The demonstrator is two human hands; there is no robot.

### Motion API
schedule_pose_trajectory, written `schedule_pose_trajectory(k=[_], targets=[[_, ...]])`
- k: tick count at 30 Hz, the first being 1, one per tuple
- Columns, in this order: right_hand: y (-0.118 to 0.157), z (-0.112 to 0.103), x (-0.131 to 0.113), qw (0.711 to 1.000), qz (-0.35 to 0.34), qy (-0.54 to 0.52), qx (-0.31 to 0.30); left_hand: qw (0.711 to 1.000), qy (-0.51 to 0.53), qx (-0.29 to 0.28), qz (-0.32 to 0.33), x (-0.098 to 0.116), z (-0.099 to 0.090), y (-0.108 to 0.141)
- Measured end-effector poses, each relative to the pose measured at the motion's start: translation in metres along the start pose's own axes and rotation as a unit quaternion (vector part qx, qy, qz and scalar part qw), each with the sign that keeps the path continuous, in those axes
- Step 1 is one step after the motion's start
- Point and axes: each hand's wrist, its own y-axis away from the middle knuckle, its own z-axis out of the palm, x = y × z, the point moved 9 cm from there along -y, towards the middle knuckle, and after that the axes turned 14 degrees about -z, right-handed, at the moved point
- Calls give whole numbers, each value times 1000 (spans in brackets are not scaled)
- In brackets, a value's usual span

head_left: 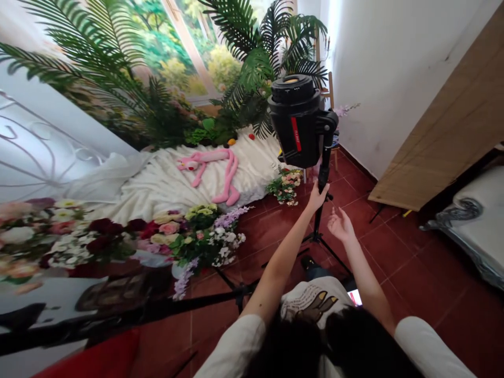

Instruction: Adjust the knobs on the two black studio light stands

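Observation:
My left hand (317,196) is wrapped round the upper pole of a black light stand (317,223), just under the lamp. On top sits a black studio light (295,126) with a red label on its side. My right hand (340,226) is a little to the right of the pole, palm up, its fingers apart and loosely bent, with nothing visible in it. A small knob (329,197) juts from the pole near my left hand. The tripod legs of the stand spread over the red tiles below.
Beyond the stand, a pink plush toy (228,178) lies on a white draped cloth (252,168). Flowers (169,231) fill the left, with a black tripod (238,291) close by. A wooden panel (437,126) and a pale sofa (480,220) stand right.

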Motion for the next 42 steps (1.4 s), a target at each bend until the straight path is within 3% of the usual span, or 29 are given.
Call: schedule_pose_trajectory(k=[4, 8, 13, 20, 23, 27, 29, 32, 35, 37, 40, 42], targets=[[-18, 20, -12, 996, -6, 91, -15, 999, -31, 4, 36, 3, -2, 3], [-30, 20, -20, 976, -24, 215, 13, 997, -58, -3, 57, 2, 0, 4], [-36, 21, -23, 972, -11, 233, 34, 996, -43, 0, 73, 0, 1, 4], [-46, 22, -32, 959, -67, 269, 58, 998, -20, -10, 62, 0, -1, 2], [-48, 17, -47, 922, -145, 351, 77, 997, -18, -24, 70, 3, 0, 3], [-42, 31, -80, 810, -323, 486, 53, 997, -16, -30, 65, 2, 0, 3], [-40, 40, -87, 761, -365, 536, 18, 997, -14, -31, 66, 2, 0, 3], [-39, 43, -95, 716, -388, 581, 3, 996, -12, -35, 81, 4, 1, 3], [-38, 41, -107, 699, -406, 587, 39, 995, -13, -42, 89, 3, 2, 3], [-37, 48, -111, 709, -419, 566, 42, 995, -15, -41, 85, -1, 2, 3], [-38, 79, -104, 725, -423, 541, -48, 996, -3, -42, 83, -5, 3, 1], [-43, 101, -93, 711, -409, 559, -119, 995, 16, -43, 90, -5, 3, 1]])
